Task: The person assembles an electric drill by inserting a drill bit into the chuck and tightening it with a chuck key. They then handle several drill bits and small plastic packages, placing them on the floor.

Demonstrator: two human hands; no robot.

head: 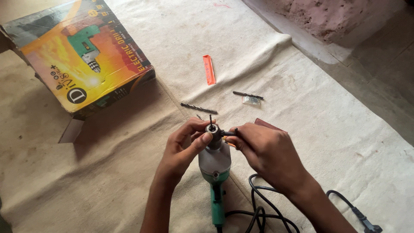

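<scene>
left hand (183, 144): fingers curled shut around the dark metal chuck (212, 129) of the green-and-grey electric drill (215, 172), near centre on the cream cloth (302, 108) | right hand (263, 149): pinched on a small black chuck key (228, 133), apparently seated in the chuck | far: two dark twist bits (199, 108), orange plastic sleeve (209, 69) | far left: colourful cardboard drill box (79, 54)

Cloth-covered floor (108, 181), box (82, 51), drill bits (199, 108)
</scene>
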